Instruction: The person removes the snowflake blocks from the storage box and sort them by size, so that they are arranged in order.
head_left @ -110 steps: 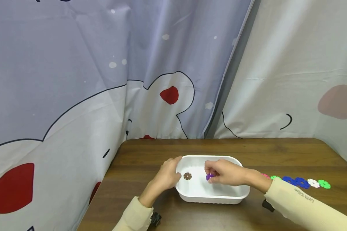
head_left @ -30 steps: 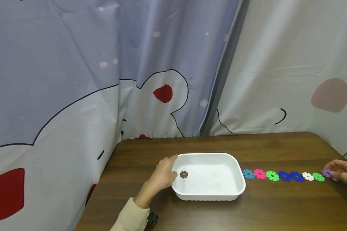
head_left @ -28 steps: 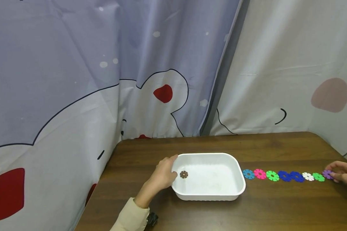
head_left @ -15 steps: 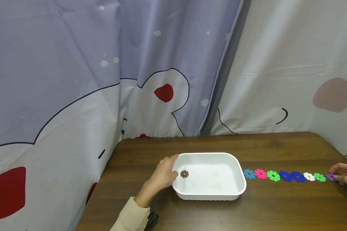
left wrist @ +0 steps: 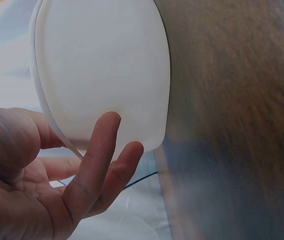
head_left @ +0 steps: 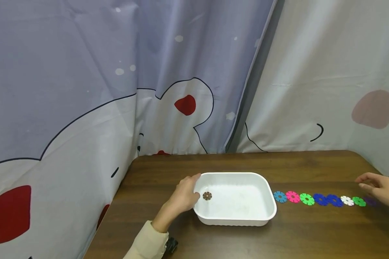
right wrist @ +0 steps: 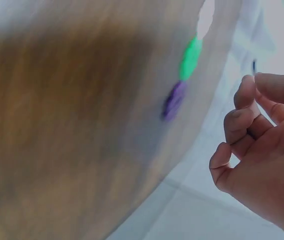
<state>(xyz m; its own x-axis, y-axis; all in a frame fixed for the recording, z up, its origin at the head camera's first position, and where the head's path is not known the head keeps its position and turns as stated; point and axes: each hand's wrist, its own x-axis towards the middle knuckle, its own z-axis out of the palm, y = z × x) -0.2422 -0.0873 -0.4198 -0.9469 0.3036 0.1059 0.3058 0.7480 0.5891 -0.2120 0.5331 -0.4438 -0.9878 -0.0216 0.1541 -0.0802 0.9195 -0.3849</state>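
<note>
My left hand (head_left: 182,196) grips the left end of a white plastic tray (head_left: 235,222), thumb over the rim and other fingers along the outer wall, as the left wrist view shows. Inside the tray, near that hand, lies one brown snowflake disc (head_left: 207,196). At the far right my right hand (head_left: 384,189) hovers over the table with loosely bent fingers and nothing between them. Below it a purple snowflake disc (right wrist: 174,101) lies at the end of the row, beside a green disc (head_left: 359,201); in the head view the purple one is dim and blurred.
From the tray's right end a row of flat discs runs rightward on the wooden table (head_left: 298,237): light blue (head_left: 280,196), pink (head_left: 293,196), green (head_left: 307,199), two dark blue (head_left: 334,200), white (head_left: 347,200). A printed curtain (head_left: 188,54) hangs behind the table.
My right hand took the purple disc from the tray to the row's right end, released it there and has lifted off. The left hand keeps its grip on the tray.
</note>
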